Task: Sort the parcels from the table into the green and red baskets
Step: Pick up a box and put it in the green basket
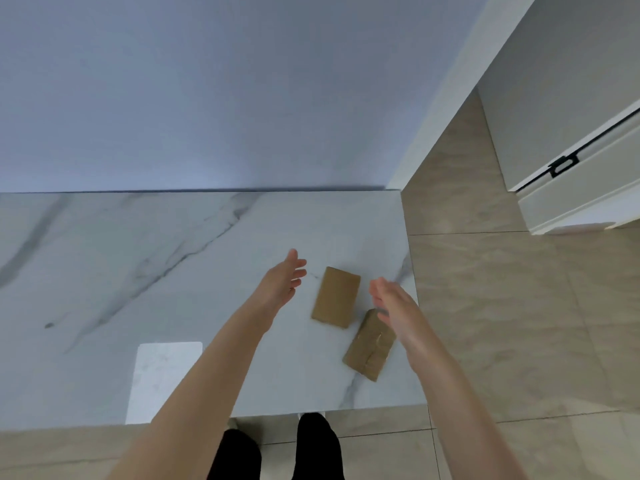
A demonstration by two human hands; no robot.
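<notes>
Two brown cardboard parcels lie flat near the right end of the white marble table (173,258). The farther parcel (335,296) sits between my two hands. The nearer parcel (367,346) has tape across its top and lies tilted, its upper corner hidden under my right hand (393,301). My left hand (285,277) hovers just left of the farther parcel, fingers apart, holding nothing. My right hand is also open and empty, to the right of the farther parcel. Neither the green nor the red basket is in view.
The table's right edge (412,306) drops to a beige tiled floor (519,323). A white cabinet (571,133) stands at the far right. A grey-blue wall (207,98) backs the table. My legs (277,452) are at the table's front edge.
</notes>
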